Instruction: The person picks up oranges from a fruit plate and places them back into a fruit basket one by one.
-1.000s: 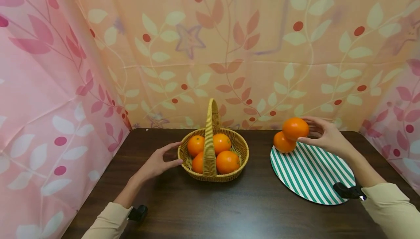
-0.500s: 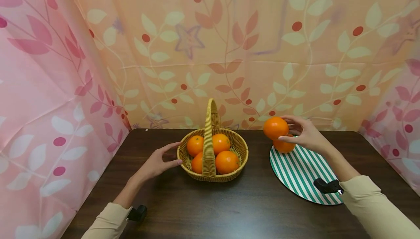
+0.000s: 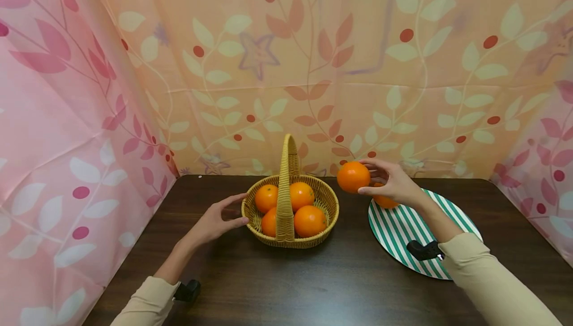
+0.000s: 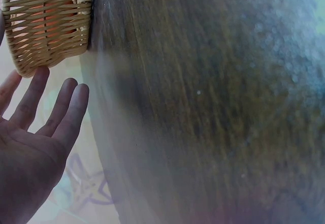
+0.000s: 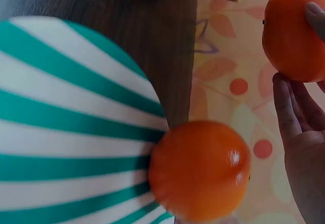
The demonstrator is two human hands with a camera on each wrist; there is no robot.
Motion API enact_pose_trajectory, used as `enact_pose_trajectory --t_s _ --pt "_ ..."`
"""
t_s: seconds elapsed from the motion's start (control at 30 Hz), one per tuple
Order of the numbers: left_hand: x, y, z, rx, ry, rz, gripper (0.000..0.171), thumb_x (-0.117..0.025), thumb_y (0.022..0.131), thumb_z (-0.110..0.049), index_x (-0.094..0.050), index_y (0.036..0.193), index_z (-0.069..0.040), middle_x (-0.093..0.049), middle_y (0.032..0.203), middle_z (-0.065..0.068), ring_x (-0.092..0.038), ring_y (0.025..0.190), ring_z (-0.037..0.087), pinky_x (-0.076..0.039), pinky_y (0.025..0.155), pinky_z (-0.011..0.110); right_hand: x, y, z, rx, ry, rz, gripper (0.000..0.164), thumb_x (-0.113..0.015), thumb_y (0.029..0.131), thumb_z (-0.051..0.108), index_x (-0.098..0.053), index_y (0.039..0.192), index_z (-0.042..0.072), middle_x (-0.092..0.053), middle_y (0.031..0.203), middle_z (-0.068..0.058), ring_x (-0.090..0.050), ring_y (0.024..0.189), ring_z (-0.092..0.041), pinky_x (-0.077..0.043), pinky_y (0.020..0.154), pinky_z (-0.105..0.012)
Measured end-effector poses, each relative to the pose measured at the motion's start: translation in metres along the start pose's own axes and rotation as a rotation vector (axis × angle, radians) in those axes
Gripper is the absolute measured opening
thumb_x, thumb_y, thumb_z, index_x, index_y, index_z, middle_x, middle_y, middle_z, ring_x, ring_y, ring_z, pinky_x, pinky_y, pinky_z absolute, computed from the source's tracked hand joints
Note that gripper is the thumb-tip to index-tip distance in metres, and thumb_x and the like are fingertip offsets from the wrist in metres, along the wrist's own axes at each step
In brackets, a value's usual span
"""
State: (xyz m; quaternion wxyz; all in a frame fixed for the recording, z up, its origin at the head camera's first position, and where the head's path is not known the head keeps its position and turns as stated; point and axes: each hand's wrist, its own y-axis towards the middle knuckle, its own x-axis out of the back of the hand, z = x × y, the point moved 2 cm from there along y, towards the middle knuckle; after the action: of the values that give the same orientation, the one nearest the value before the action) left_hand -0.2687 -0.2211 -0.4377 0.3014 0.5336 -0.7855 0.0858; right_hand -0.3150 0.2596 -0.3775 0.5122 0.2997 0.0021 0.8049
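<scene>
My right hand (image 3: pixel 394 182) holds an orange (image 3: pixel 353 176) between thumb and fingers, raised above the table just right of the basket. In the right wrist view the held orange (image 5: pixel 294 36) sits at the top right, thumb on one side and fingertips on the other. Partly hidden behind that hand, another orange (image 3: pixel 386 200) rests at the left rim of a green-and-white striped round mat (image 3: pixel 403 236). The wicker basket (image 3: pixel 334 206) with an arched handle contains several oranges. With fingers extended, my left hand (image 3: pixel 218 221) touches the basket's left rim; the left wrist view shows its fingertips at the wicker.
The dark wooden table (image 3: pixel 277 286) has its far edge close to a leaf-patterned curtain (image 3: pixel 313 67). Pink patterned cloth (image 3: pixel 53 142) hangs along the left side. The basket handle (image 3: pixel 285 186) arches high over the oranges.
My right hand has carried the orange leftward from above the striped mat towards the basket. The left hand and basket stay in place.
</scene>
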Motion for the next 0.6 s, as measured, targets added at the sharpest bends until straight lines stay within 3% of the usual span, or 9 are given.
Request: enact_pose_trajectory --t_s 0.2,0.43,0.6 --pt "0.001 -0.001 0.001 0.002 0.011 -0.004 0.068 -0.08 0.091 -0.023 -0.05 0.15 -0.008 -0.049 0.15 0.015 -0.06 0.117 0.043 -0.048 0.096 0.06 -0.02 0.01 0.004 0.016 0.045 0.034 0.068 -0.084 0.085 0.005 -0.054 0.145 0.007 -0.058 0.135 -0.013 -0.061 0.115 -0.029 -0.052 0.097 -0.035" --pt "0.002 -0.001 0.0 0.004 0.011 -0.004 0.069 -0.08 0.091 -0.024 -0.05 0.151 -0.007 -0.048 0.151 0.016 -0.06 0.116 0.043 -0.048 0.096 0.06 -0.042 0.02 0.004 0.022 0.069 0.072 0.069 -0.086 0.082 0.005 -0.054 0.144 0.003 -0.059 0.134 -0.016 -0.062 0.115 -0.032 -0.051 0.097 -0.047" --pt "0.001 -0.001 0.0 -0.001 0.01 0.001 0.068 -0.079 0.092 -0.022 -0.049 0.151 -0.007 -0.048 0.15 0.017 -0.06 0.117 0.044 -0.047 0.097 0.061 -0.053 0.025 0.005 0.025 0.078 0.11 0.069 -0.087 0.081 0.005 -0.055 0.142 0.004 -0.061 0.132 -0.015 -0.063 0.114 -0.03 -0.051 0.098 -0.044"
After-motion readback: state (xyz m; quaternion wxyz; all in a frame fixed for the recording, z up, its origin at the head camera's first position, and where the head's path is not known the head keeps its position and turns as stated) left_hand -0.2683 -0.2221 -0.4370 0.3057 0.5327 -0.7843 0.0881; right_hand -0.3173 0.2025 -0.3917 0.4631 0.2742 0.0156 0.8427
